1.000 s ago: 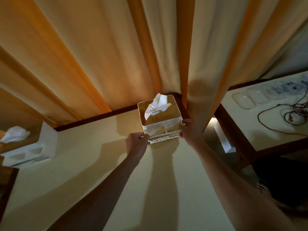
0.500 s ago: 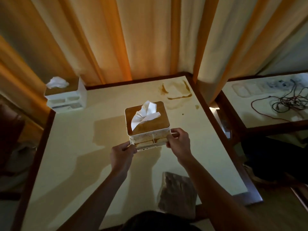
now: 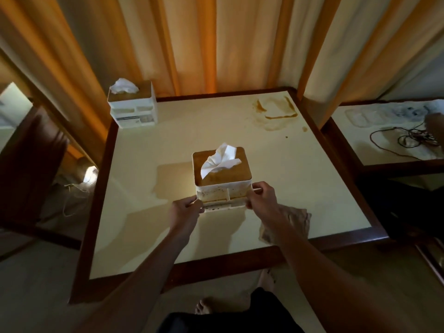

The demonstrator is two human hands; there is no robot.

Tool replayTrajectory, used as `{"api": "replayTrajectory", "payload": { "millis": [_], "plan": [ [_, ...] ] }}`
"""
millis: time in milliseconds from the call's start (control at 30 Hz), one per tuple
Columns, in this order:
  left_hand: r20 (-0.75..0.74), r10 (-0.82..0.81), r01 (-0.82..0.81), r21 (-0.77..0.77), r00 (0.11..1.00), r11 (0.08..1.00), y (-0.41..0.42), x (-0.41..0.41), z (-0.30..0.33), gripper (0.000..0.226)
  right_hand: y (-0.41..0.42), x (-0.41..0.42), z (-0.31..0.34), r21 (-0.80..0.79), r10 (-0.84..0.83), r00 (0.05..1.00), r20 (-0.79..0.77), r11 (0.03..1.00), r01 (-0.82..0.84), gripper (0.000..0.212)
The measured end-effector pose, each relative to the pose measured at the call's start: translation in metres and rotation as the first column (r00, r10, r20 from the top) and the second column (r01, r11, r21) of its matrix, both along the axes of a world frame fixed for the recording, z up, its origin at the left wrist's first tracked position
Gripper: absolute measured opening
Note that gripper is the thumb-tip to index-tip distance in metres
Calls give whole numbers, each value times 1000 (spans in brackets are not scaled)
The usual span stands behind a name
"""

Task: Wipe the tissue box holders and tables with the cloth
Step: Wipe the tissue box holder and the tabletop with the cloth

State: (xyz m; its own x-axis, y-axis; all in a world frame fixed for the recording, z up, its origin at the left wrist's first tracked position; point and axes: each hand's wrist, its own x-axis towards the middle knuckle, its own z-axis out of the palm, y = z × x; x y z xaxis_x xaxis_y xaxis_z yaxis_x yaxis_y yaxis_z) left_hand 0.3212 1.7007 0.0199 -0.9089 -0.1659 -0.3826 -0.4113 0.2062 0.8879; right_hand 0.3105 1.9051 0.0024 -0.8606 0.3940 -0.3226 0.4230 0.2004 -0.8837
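Both arms extended forward. Left hand (image 3: 183,211) and right hand (image 3: 262,195) pinch the lower front corners of the tissue box holder (image 3: 223,179), mid-table (image 3: 312,179). Cloth (image 3: 292,222) near right.

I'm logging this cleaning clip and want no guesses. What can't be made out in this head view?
- Cloth: largely covered by the right forearm.
- Held tissue box holder: back and far sides face away; left hand and right hand cover its lower corners.
- Far tissue box holder: compartment contents too dim and small.
- Side table: cut off by the right edge; its clutter is blurred.
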Motion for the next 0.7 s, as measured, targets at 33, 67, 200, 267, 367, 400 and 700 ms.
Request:
{"api": "replayTrajectory", "payload": {
  "millis": [33, 67, 200, 267, 367, 400, 700],
  "plan": [
    [6, -6, 6, 7, 1000, 1000, -2, -1, 0, 30, 0, 0, -1, 10, 9, 1000, 7, 1000, -10, 17],
    [14, -3, 3, 14, 1000, 1000, -3, -2, 0, 24, 0, 0, -1, 18, 22, 1000, 19, 1000, -23, 17],
    [92, 35, -50, 167, 995, 985, -10, 0, -3, 11, 6, 4, 1, -61, 69, 998, 7, 996, -68, 31],
    [158, 77, -115, 250, 984, 961, -14, 9, -7, 15, 7, 14, 2, -139, 45, 999, -13, 989, -46, 43],
    [176, 111, -158, 282, 978, 946, -10, 35, -17, 18, 6, 39, 4, -86, -36, 995, -88, 996, 29, 52],
    [157, 89, -128, 255, 984, 958, -6, 44, -19, 18, 8, 48, 5, -8, -40, 992, -117, 999, 39, 51],
    [-238, -604, 452, -475, 760, 755, 75, 79, -37, 26, 69, 114, -32, 583, 451, 882, 138, 683, -440, 110]
  ]
}}
